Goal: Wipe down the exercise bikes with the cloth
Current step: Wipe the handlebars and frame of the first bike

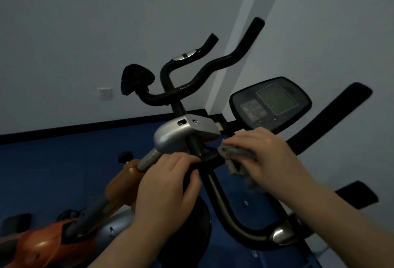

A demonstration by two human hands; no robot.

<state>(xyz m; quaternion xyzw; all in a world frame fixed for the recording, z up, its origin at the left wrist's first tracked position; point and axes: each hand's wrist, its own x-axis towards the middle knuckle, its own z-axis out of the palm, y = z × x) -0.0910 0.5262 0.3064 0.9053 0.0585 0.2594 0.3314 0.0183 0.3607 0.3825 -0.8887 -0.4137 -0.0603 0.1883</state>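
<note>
An exercise bike with a silver bracket (181,134) and black handlebars (204,71) fills the middle of the head view. My left hand (168,182) curls around a black bar just below the bracket. My right hand (270,156) holds a grey cloth (234,153) against the bar to the right of the bracket, and part of the cloth hangs below my fingers. A second bike's console (275,103) with a grey screen sits just above my right hand.
An orange and silver bike body (64,233) lies at the lower left. A black seat (136,78) stands behind the handlebars. A curved black tube (230,210) runs down under my right forearm. Blue floor (64,161) and a white wall with a socket (105,94) lie behind.
</note>
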